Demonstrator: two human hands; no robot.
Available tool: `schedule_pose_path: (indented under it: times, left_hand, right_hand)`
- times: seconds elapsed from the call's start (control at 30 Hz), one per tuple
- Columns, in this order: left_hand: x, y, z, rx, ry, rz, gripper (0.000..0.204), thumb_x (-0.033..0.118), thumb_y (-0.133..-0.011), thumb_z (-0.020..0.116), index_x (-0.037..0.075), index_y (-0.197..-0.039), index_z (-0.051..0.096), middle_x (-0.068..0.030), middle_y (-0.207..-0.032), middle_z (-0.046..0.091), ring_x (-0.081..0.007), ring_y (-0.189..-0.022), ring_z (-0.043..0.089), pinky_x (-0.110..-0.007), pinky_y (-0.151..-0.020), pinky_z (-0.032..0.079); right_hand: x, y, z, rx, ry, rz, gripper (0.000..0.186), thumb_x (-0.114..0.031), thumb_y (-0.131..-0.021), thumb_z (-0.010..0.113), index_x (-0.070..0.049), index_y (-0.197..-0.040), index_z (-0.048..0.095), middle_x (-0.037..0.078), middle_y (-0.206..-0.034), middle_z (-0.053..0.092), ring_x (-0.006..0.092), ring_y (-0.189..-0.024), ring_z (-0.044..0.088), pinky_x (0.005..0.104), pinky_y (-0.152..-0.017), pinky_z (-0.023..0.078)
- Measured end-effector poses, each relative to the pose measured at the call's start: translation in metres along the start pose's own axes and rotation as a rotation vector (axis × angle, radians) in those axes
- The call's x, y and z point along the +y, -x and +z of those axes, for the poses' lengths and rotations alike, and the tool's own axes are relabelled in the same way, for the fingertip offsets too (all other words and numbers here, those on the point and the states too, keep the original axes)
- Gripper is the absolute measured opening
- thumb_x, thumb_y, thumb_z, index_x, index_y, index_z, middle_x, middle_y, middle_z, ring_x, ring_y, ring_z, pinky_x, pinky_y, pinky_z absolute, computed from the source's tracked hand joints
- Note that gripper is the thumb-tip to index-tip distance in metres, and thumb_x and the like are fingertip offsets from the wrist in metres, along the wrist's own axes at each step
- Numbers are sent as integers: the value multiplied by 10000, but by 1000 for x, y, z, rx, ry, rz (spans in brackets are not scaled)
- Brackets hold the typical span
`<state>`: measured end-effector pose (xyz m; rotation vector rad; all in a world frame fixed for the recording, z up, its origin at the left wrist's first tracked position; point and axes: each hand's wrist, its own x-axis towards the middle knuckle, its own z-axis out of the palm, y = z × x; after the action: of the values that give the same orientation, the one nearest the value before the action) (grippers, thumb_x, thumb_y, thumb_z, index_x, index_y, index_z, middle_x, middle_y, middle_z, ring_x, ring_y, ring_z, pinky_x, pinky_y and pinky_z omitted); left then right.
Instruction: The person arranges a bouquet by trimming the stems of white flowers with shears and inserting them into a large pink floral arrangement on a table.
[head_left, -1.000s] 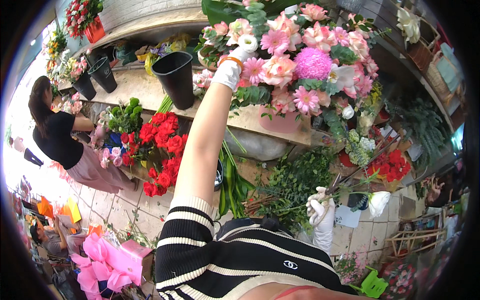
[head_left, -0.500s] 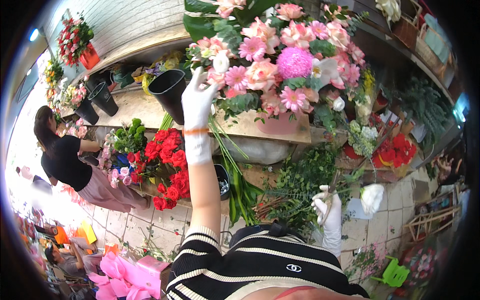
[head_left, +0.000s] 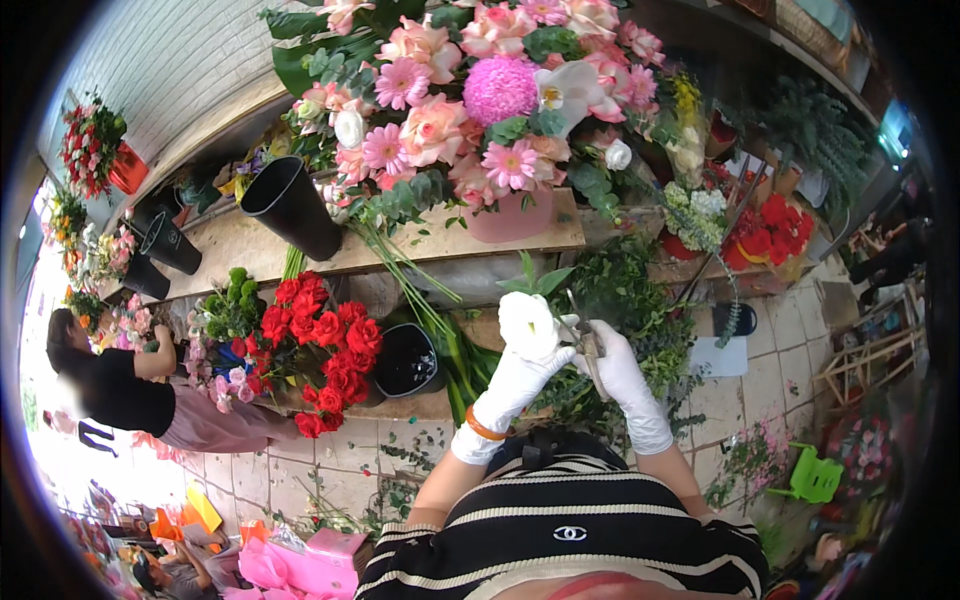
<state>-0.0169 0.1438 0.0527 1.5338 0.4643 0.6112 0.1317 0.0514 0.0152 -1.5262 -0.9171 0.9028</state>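
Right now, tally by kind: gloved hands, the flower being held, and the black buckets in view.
Gloved hands: 2, left hand and right hand
White flower: 1, held at the left hand
Black buckets: 4
Total: 7

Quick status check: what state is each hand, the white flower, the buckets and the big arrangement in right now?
left hand: gloved, holding the white flower
right hand: gloved, closed on scissors at the stem
white flower: open bloom, held up
scissors: in hand, blades mostly hidden
black bucket: tilted, empty
pink arrangement: full, standing on the wooden shelf
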Motion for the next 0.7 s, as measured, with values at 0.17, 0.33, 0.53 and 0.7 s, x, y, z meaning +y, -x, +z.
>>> schedule_pose_path:
  times: [0.17,0.33,0.53,0.7]
  left_hand:
    - [-14,-9,8,-3,-55,-18,204,74,-863,632,-4,-1050,607,-64,-943,641,-128,-831,623,-256,-745,510]
    - [1,-24,16,85,276,-125,155,38,-854,628,3,-1006,629,-31,-864,651,-92,-779,611,-230,-726,495]
    - [22,-32,2,-16,56,36,235,142,-878,630,18,-1076,606,-60,-986,657,-126,-815,635,-257,-724,514]
    - [36,-30,-15,82,113,-86,186,103,-872,629,-9,-1019,619,-83,-888,665,-147,-781,649,-261,-719,519]
  right_hand:
    - [5,9,-4,-9,-145,52,441,-20,-758,705,10,-1148,502,66,-960,603,117,-822,560,250,-698,472]
    - [2,20,-13,199,-297,46,392,-2,-764,682,-15,-1112,503,26,-838,579,85,-716,540,224,-609,451]
    - [-10,19,-33,241,-136,-54,370,15,-781,649,-12,-1118,499,13,-790,558,88,-675,539,220,-578,457]
    - [-21,14,-34,413,-17,-251,440,28,-766,678,-30,-1169,511,49,-918,598,122,-779,577,231,-671,472]
